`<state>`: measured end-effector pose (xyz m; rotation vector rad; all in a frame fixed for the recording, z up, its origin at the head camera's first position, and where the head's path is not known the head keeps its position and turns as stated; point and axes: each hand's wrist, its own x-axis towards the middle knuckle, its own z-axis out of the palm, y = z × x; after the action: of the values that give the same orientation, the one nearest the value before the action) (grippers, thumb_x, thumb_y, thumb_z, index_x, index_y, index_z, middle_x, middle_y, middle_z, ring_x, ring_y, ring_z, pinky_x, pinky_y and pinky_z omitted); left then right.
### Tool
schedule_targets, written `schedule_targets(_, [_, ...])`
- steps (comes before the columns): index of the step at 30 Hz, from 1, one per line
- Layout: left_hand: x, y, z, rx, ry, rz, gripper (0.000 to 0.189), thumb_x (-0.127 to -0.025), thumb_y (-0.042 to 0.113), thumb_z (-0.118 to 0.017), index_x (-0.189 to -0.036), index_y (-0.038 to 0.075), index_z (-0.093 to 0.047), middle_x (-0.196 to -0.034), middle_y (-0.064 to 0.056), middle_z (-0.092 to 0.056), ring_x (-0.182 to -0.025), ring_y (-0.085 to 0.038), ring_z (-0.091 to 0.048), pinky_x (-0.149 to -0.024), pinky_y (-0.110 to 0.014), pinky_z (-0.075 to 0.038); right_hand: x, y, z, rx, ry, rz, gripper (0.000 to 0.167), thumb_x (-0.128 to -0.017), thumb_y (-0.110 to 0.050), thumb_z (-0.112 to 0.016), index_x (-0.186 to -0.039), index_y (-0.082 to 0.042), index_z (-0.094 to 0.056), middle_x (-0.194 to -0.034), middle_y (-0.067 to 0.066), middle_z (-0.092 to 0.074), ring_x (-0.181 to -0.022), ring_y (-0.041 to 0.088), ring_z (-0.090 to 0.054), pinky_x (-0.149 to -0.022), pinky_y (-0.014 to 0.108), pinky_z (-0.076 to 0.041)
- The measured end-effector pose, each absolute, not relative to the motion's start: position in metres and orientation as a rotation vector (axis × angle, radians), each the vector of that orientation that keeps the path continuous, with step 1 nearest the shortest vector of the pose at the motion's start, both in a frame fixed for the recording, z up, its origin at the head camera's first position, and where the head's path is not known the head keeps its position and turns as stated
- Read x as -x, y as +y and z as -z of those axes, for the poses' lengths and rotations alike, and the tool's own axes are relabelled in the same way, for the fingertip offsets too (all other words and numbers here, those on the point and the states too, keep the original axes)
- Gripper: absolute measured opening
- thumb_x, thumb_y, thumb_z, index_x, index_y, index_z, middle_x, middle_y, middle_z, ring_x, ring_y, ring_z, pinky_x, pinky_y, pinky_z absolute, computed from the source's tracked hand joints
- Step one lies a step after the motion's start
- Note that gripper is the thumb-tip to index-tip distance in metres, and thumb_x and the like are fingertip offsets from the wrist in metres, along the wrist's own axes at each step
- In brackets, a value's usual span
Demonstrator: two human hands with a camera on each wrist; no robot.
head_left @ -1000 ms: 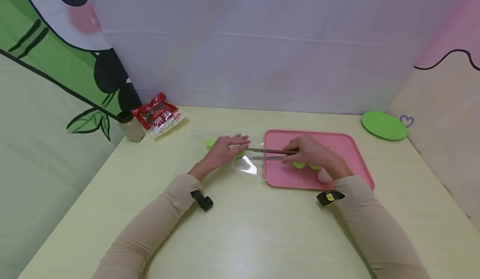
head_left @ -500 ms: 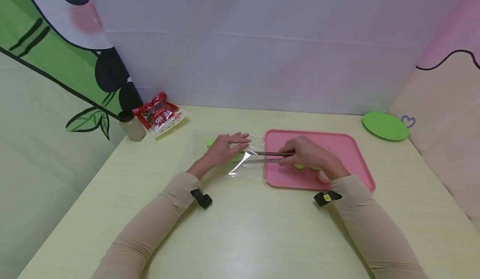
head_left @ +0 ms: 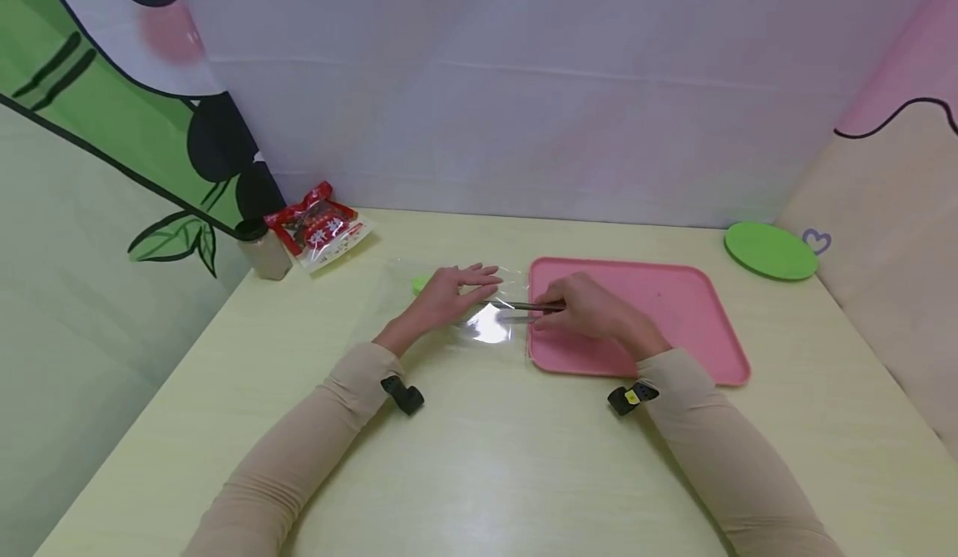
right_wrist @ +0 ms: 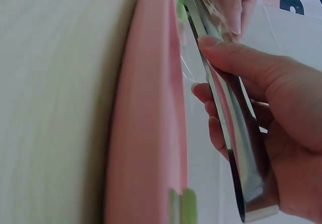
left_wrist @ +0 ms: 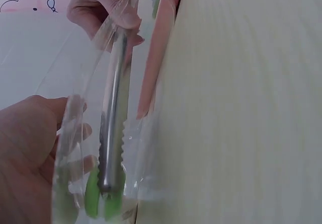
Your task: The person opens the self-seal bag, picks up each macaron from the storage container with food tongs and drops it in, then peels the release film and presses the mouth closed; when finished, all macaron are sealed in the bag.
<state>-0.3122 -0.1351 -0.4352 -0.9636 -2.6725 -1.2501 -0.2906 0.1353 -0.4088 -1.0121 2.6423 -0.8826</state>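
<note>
My right hand (head_left: 591,308) grips a pair of metal tongs (right_wrist: 246,158) over the left part of the pink tray (head_left: 674,308). The tongs' toothed ends reach into a clear plastic bag (head_left: 486,328) on the table, where green round pieces (left_wrist: 113,206) lie at their tips. Fingers fairly straight, my left hand (head_left: 446,293) lies at the bag; the left wrist view shows its fingers through the film. Another bit of green (head_left: 419,284) shows past the left hand. In the right wrist view, green pieces (right_wrist: 188,204) sit at the tray, hidden from the head view.
At the back left, a red snack packet (head_left: 318,229) leans beside a jar (head_left: 265,253) with a dark lid. A green plate (head_left: 771,251) lies at the back right corner. Printed cloth hangs behind the table.
My right hand has moved left with the tongs, pushing them further into the bag. The green pieces on the tray have gone out of sight behind it. My left hand has hardly moved.
</note>
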Motion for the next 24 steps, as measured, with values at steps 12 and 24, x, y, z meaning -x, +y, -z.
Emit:
schedule_targets(12, [0.311, -0.133, 0.436, 0.969, -2.699, 1.213, 0.029, -0.099, 0.018, -0.065, -0.126, 0.008, -0.070, -0.139, -0.006, -0.059, -0.137, -0.032, -0.046, -0.116, -0.060, -0.022, 0.295, 0.106, 0.416, 1.024, 2.662, 0.921, 0.029, -0.090, -0.021, -0.078, -0.113, -0.004, -0.076, -0.078, -0.004, -0.066, -0.069, 0.013, -0.053, -0.059, 0.026, -0.048])
schedule_targets(24, [0.309, -0.133, 0.435, 0.970, -2.685, 1.245, 0.030, -0.099, 0.017, -0.066, -0.126, 0.006, -0.070, -0.138, -0.007, -0.060, -0.137, -0.033, -0.046, -0.117, -0.058, -0.024, 0.296, 0.085, 0.419, 0.992, 2.706, 0.944, 0.030, -0.086, -0.022, -0.081, -0.109, -0.003, -0.077, -0.090, 0.005, -0.074, -0.073, 0.013, -0.061, -0.067, 0.027, -0.053])
